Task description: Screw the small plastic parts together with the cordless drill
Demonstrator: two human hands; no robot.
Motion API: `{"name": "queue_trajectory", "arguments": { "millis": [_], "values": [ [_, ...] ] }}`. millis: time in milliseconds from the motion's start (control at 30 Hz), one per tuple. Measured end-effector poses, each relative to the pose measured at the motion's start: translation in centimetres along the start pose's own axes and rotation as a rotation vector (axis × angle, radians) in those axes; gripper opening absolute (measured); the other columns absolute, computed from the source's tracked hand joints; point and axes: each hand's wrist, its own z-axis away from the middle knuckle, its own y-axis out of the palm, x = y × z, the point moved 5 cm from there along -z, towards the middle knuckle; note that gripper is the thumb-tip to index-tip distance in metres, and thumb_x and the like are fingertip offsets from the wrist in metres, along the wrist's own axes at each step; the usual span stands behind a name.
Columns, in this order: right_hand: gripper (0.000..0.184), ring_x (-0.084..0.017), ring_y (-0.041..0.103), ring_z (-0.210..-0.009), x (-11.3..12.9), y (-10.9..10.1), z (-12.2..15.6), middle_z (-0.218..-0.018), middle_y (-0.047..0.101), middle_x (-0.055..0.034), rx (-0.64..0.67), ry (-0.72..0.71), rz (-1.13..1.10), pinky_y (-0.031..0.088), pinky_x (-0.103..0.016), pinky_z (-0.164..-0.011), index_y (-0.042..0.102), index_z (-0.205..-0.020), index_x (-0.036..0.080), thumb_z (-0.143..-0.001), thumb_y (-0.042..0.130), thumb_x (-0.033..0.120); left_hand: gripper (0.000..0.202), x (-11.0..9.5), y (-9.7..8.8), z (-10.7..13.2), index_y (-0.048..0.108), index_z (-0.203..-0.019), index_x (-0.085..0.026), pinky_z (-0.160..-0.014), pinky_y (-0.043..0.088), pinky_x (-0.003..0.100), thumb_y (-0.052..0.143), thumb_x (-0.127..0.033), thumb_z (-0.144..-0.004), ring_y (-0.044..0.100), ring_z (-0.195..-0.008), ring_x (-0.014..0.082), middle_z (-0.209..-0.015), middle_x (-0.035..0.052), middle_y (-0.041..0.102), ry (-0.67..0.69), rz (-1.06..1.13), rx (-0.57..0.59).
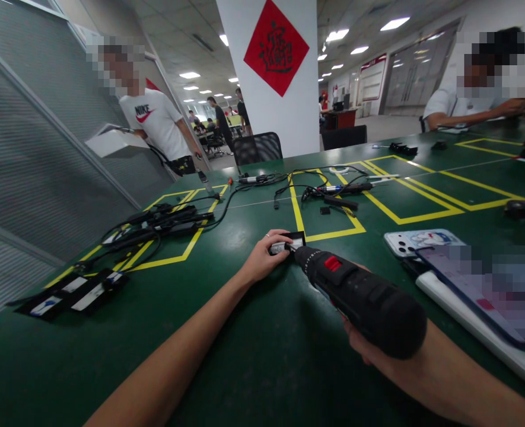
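Observation:
My right hand [358,343] is wrapped round the grip of a black cordless drill [369,299] with a red switch on top. The drill body hides most of those fingers. Its bit end points away from me, at a small black-framed piece with a pale inside [298,239] on the green table. From the left, my left hand [266,256] grips that piece, thumb and fingers closed about a light grey part of it. A ring shows on one finger. Whether the bit touches a screw is too small to tell.
Tangled black cables [168,222] and black-and-white flat parts [84,293] lie left. Farther off are a pen-shaped electric screwdriver [342,188] and yellow tape outlines [333,237]. At right lie a phone [416,238] and a tablet [480,290]. Two people are across the table.

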Motion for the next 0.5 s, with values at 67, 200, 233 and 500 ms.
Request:
{"name": "queue_trajectory", "arguments": {
  "millis": [67,200,233,500],
  "values": [
    [0.044,-0.025,0.069,-0.077,0.08,0.22,0.02,-0.067,0.07,0.0022,0.057,-0.006,-0.001,0.056,-0.036,-0.073,0.059,-0.111,0.031,-0.068,0.057,0.024,0.022,-0.02,-0.02,0.0,0.063,-0.096,-0.018,-0.104,0.032,0.039,0.055,-0.019,-0.076,0.046,-0.115,0.0212,-0.121,0.0082,0.049,-0.005,-0.001,0.001],
    [0.03,-0.025,0.069,-0.073,0.01,0.41,0.0,-0.055,0.065,0.0035,0.076,-0.006,0.003,0.056,-0.036,-0.074,0.065,-0.098,0.031,-0.069,0.056,0.025,0.022,0.0,-0.1,-0.01,0.063,-0.096,-0.019,-0.103,0.032,0.04,0.055,-0.018,-0.075,0.046,-0.115,0.0214,-0.121,0.008,0.05,-0.001,0.002,-0.007],
    [0.029,-0.025,0.069,-0.072,0.02,0.48,-0.01,-0.053,0.064,0.0038,0.078,-0.006,0.003,0.056,-0.036,-0.074,0.065,-0.096,0.031,-0.069,0.056,0.024,0.022,-0.01,-0.13,-0.01,0.063,-0.096,-0.019,-0.103,0.032,0.04,0.055,-0.018,-0.075,0.046,-0.115,0.0213,-0.121,0.0081,0.05,0.001,0.003,-0.009],
    [0.057,-0.024,0.069,-0.076,0.33,0.4,-0.16,-0.074,0.071,0.0021,-0.012,-0.017,-0.036,0.056,-0.034,-0.071,0.049,-0.123,0.032,-0.068,0.057,0.024,0.022,0.07,-0.03,-0.06,0.063,-0.096,-0.018,-0.103,0.032,0.039,0.056,-0.019,-0.076,0.046,-0.115,0.0213,-0.121,0.0085,0.05,0.003,0.014,0.003]
  ]
}}
